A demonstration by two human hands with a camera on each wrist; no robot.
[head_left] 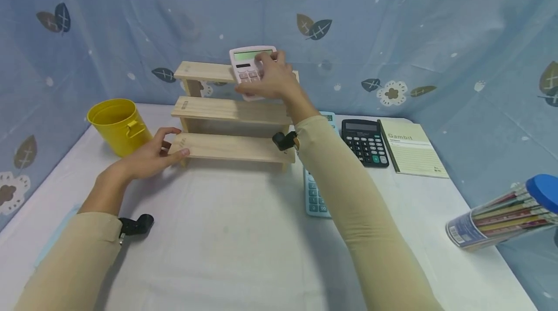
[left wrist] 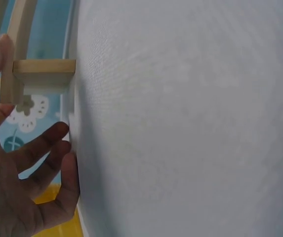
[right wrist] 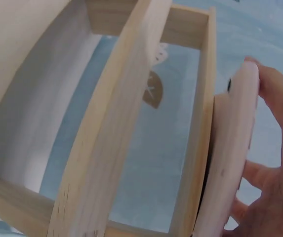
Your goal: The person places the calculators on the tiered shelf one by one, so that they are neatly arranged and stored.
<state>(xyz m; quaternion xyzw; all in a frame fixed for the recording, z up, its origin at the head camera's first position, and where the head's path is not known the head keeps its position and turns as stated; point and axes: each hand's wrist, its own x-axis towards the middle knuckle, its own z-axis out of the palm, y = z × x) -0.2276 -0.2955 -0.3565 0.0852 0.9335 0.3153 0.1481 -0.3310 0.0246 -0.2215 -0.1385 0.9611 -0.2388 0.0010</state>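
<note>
A three-tier wooden shelf [head_left: 231, 146] stands at the back of the table. My right hand [head_left: 275, 78] holds a pink calculator [head_left: 244, 69] at the top tier, thumb on its lower edge and fingers over its right side. Seen from the right wrist, the calculator [right wrist: 230, 148] leans close along the top board's edge, its keys facing the palm. With thumb on top and index finger at the end, my left hand [head_left: 146, 157] grips the left end of the lowest board. Its other fingers spread loosely beside the shelf in the left wrist view.
A yellow bucket [head_left: 119, 127] stands left of the shelf. To the right lie a light blue calculator [head_left: 315, 199], partly hidden by the right sleeve, a black calculator [head_left: 365, 141] and a notebook [head_left: 411, 148]. A pencil tub [head_left: 501, 219] with a blue lid is at the right edge.
</note>
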